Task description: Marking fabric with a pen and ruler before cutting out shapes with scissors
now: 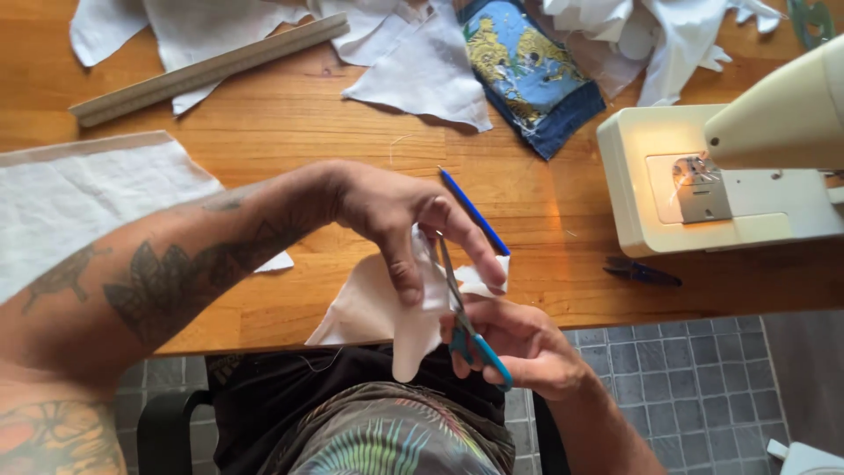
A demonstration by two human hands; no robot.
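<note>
— White fabric piece [387,308], is that what both hands are on?
— Only 1 holds it directly. The left hand [396,215] pinches it, thumb pressed on the near face and fingers curled over the top edge, closed tight on the cloth. It hangs just off the wooden table [290,123] edge, above the lap.
— And the other hand?
— The right hand [519,343] grips blue-handled scissors [462,317], fingers wrapped through the loops. The blades point up into the fabric, between the left thumb and fingers; how far apart they stand I cannot tell.
— What lies around them?
— A blue pencil [475,211] just behind the left hand, a cream sewing machine [703,176] to the right with small dark snips [642,271] before it, white scraps [422,70], a blue-and-gold patch [527,66] and a long ruler [211,66] farther back.
</note>
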